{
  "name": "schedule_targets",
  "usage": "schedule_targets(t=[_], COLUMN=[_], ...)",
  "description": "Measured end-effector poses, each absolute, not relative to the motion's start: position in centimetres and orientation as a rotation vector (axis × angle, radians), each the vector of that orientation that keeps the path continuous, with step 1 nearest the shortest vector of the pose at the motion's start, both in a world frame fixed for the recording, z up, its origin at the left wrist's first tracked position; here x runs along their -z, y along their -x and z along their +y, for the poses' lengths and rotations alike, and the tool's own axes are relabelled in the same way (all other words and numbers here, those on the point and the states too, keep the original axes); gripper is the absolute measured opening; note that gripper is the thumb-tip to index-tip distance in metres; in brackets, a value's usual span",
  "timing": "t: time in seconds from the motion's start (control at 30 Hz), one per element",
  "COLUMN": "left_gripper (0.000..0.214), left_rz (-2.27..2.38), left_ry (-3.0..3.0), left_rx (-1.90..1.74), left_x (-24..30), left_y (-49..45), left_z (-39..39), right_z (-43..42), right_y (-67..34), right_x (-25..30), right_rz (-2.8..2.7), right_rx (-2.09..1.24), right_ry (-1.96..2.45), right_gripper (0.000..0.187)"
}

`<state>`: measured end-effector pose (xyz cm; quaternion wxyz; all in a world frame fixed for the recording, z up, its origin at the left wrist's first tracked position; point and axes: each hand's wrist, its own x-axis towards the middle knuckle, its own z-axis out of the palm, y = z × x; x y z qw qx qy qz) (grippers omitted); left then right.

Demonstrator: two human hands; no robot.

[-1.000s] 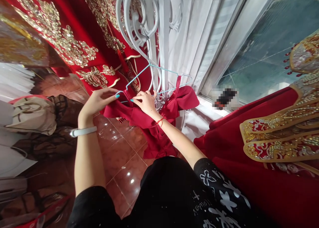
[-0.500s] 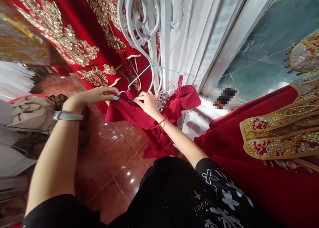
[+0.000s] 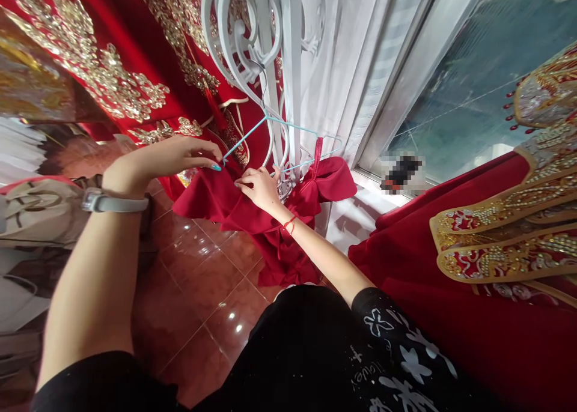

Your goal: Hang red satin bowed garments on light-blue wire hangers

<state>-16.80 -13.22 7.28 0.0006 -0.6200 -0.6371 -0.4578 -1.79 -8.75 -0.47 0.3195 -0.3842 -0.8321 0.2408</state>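
A plain red dress (image 3: pixel 274 226) hangs on a light blue wire hanger (image 3: pixel 270 133) hooked to a white scrolled metal stand (image 3: pixel 252 45). My left hand (image 3: pixel 175 160) pinches the dress's left shoulder at the hanger's left end, fingers closed on the fabric. Just right of it, my right hand (image 3: pixel 259 187) grips the red fabric below the hanger bar, fingers curled. The right strap (image 3: pixel 318 154) sits over the hanger's right arm. A white band is on my left wrist, a red string on my right.
Red garments with gold embroidery (image 3: pixel 103 75) hang behind on the left, another (image 3: pixel 500 238) at the right. White curtains (image 3: pixel 356 57) and a glass door (image 3: pixel 460 93) stand behind the stand. The floor is glossy red-brown tile (image 3: pixel 202 292). Bags (image 3: pixel 40 211) lie at the left.
My left arm has swung up and outward, its hand staying at the hanger's left end. The dress's left shoulder has been pulled further left. My right hand has barely moved.
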Motion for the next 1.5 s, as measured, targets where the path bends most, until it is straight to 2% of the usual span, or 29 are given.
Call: schedule_targets(t=[0.23,0.33,0.43,0.53,0.6,0.7,0.87,0.9,0.97,1.07,1.17,1.27,1.5], left_gripper=[0.025,0.040,0.050,0.049,0.046,0.040,0.024,0.021,0.027,0.046,0.046,0.042,0.035], left_rz=[-2.037,-1.985,-1.916,-1.848,-1.794,-1.769,-1.651,-1.626,-1.588,-1.659,-1.920,-2.079,-2.106], left_ry=[2.241,2.433,2.308,2.233,2.222,2.208,1.903,1.993,2.337,2.639,2.652,2.538,2.556], left_rx=[1.397,1.417,1.507,1.517,1.533,1.483,1.348,1.322,1.165,0.958,0.806,0.829,0.980], left_x=[-7.1,-5.7,-3.9,-2.8,-2.5,-2.4,-2.1,-2.0,-1.8,-1.8,-2.0,-2.0,-2.2], left_y=[18.0,20.0,20.4,20.0,20.0,19.9,15.1,13.2,8.8,2.7,-1.0,-2.0,-1.9], left_z=[-12.7,-12.9,-12.7,-12.2,-12.1,-12.3,-12.5,-11.9,-10.1,-6.3,-3.4,-2.5,-2.9], right_z=[-8.5,-8.5,-8.3,-7.1,-5.7,-3.5,-1.7,-1.5,-1.2,-0.8,-0.5,-0.4,1.3], right_y=[1.6,2.0,0.6,-4.8,-10.3,-18.7,-26.0,-26.4,-26.3,-25.7,-25.5,-25.7,-24.2], right_x=[0.3,0.4,-0.1,-0.8,-0.8,-0.1,1.1,1.0,0.6,-0.5,-1.8,-3.4,-8.5], right_rz=[-2.203,-2.193,-2.140,-1.953,-1.796,-1.842,-2.105,-2.136,-2.157,-2.135,-2.123,-2.125,-2.409], right_rx=[-0.596,-0.620,-0.683,-0.635,-0.487,-0.387,-0.511,-0.559,-0.627,-0.580,-0.448,-0.319,-0.153], right_ry=[1.075,1.066,0.944,0.826,0.908,1.111,1.220,1.202,1.171,1.146,1.098,1.061,0.987], right_gripper=[0.024,0.022,0.020,0.035,0.043,0.034,0.027,0.020,0.014,0.016,0.018,0.023,0.030])
